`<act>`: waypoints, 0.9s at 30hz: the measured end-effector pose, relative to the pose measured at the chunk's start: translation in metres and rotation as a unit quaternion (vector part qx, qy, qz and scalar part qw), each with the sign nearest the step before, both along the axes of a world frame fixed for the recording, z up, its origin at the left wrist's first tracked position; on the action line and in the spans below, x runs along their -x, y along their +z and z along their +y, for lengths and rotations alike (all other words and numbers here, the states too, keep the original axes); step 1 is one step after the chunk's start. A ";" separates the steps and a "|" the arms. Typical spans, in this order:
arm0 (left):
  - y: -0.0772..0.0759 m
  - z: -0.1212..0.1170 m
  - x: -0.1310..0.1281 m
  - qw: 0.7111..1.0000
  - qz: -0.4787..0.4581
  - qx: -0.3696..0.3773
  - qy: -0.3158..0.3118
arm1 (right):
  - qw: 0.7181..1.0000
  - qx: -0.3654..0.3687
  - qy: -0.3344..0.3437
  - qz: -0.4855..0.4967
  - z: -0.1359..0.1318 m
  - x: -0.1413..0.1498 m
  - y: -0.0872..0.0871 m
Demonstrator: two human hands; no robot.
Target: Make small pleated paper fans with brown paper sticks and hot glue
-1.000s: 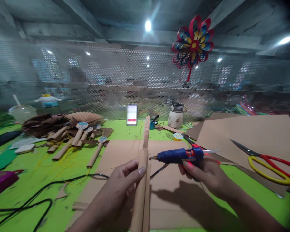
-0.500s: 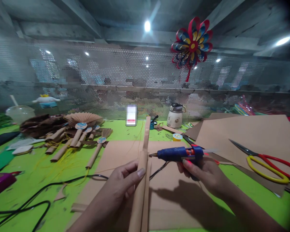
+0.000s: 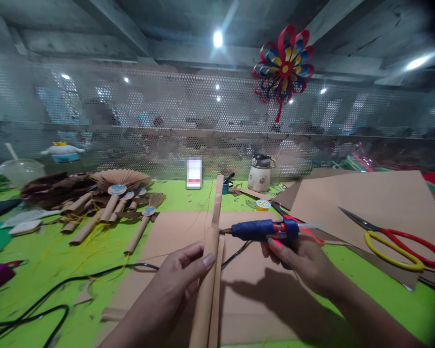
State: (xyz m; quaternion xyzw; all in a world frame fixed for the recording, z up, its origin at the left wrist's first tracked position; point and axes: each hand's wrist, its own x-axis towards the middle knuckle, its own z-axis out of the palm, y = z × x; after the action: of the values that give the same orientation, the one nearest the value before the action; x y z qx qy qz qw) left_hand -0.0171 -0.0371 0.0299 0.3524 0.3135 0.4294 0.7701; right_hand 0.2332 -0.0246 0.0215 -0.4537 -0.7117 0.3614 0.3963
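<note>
My left hand (image 3: 184, 270) is closed around a rolled brown paper tube (image 3: 206, 285), its thumb lying along the near side. A narrow paper strip (image 3: 218, 198) sticks up from the tube's far end. In my right hand (image 3: 297, 258) is a blue hot glue gun (image 3: 255, 230), a clear glue stick poking out of its back. The gun's nozzle is at the right edge of the tube, near its upper end; whether it touches cannot be told. Under both hands lies a large brown paper sheet (image 3: 261, 299).
Paper fans with tube handles (image 3: 118, 191) and yellow threads lie to the left. Scissors (image 3: 395, 246) rest on brown paper at the right. A thread spool (image 3: 263, 205), a flask (image 3: 260, 175) and a phone (image 3: 194, 173) stand farther back. A black cord (image 3: 94, 274) crosses the table.
The whole view has shifted slightly, so things appear a little farther left. The hands, tube and glue gun keep nearly the same arrangement.
</note>
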 end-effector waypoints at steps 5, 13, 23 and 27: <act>0.000 -0.001 0.000 1.000 -0.008 0.011 0.011 | 1.000 0.007 0.015 0.013 0.000 -0.003 0.001; -0.002 0.001 0.002 1.000 -0.005 -0.006 0.005 | 0.998 0.037 0.044 0.031 0.000 -0.005 0.005; 0.001 -0.001 0.002 1.000 0.023 0.008 0.010 | 0.998 0.018 0.028 0.053 0.006 -0.003 -0.004; 0.005 -0.005 0.001 0.999 0.016 0.025 0.033 | 0.996 0.037 0.021 0.080 0.004 -0.001 -0.002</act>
State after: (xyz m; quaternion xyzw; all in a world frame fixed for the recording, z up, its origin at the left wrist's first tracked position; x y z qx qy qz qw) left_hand -0.0178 -0.0418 0.0351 0.3298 0.3480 0.4407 0.7589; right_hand 0.2342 -0.0203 0.0195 -0.4225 -0.6736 0.4305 0.4272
